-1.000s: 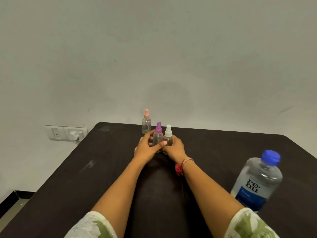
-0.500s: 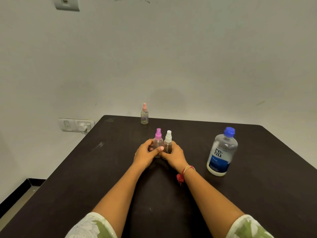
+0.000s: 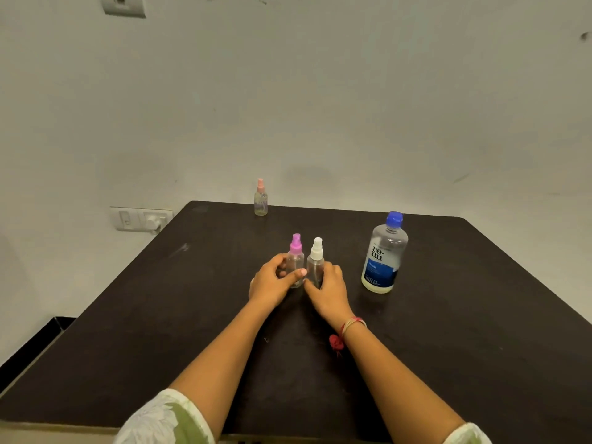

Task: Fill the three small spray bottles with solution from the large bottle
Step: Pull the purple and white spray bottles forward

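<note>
The peach-capped bottle stands alone at the far edge of the table, well apart. Our left hand grips the purple-capped bottle and our right hand grips the white-capped bottle. Both stand upright, side by side; we judge them grouped for filling. The large bottle stands capped, near the right hand.

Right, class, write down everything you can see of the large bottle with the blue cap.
The large bottle looks like clear plastic with a blue cap, closed. Its label reads "re-nu" in dark letters above a blue panel. It stands upright on the dark table, to the right of the right hand, apart from it. Only the table touches it.
</note>
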`<state>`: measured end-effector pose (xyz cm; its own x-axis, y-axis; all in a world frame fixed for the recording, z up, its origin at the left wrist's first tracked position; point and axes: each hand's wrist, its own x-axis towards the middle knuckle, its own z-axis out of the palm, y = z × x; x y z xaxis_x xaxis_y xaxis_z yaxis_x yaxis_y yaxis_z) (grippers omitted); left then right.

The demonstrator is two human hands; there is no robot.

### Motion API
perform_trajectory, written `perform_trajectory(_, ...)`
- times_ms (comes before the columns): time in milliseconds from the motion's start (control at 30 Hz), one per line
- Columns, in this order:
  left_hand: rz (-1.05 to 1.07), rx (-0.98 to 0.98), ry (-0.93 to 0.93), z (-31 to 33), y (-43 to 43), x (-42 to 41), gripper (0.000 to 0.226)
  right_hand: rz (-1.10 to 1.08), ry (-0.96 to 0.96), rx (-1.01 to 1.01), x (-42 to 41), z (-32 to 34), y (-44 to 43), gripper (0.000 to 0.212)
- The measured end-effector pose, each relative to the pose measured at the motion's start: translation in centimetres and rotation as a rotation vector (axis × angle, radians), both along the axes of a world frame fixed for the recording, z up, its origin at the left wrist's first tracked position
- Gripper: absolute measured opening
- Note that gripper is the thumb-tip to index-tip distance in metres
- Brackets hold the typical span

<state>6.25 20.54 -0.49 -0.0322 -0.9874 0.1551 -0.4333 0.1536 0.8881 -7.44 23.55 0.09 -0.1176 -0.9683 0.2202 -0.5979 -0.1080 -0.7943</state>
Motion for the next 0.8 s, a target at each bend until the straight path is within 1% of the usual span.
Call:
perform_trajectory(133,-0.004,-0.005,-0.024,0.0,0.8,-0.1,0.046,-0.129,-0.164,-0.074,0.1,-0.2,0.7,0.05)
perform_trajectory(200,0.003,-0.018,-0.018,-0.1,0.9,-0.2,0.042,-0.198,-0.209,-0.101,0.0,-0.4,0.8,0.05)
perform_trajectory(267,0.009,-0.014,-0.018,-0.4,0.8,-0.2,0.042,-0.252,-0.204,-0.112,-0.1,-0.5,0.8,0.047)
perform_trajectory(367,0.021,0.004,-0.068,-0.6,0.5,-0.5,0.04,-0.295,-0.184,-0.119,0.1,-0.5,0.8,0.042)
perform_trajectory(533,0.102,0.038,-0.121,0.4,0.5,-2.1,0.037,-0.367,-0.181,-0.112,0.1,-0.6,0.5,0.036)
perform_trajectory(600,0.123,0.015,-0.154,0.4,0.6,-2.7,0.034,-0.383,-0.171,-0.119,0.2,-0.6,0.4,0.035)
perform_trajectory(700,0.123,-0.014,-0.183,0.1,0.5,-2.8,0.032,-0.398,-0.175,-0.113,0.3,-0.5,0.3,0.036)
perform_trajectory(800,0.112,-0.028,-0.219,0.1,0.6,-2.8,0.032,-0.401,-0.195,-0.103,0.3,-0.4,0.5,0.047)
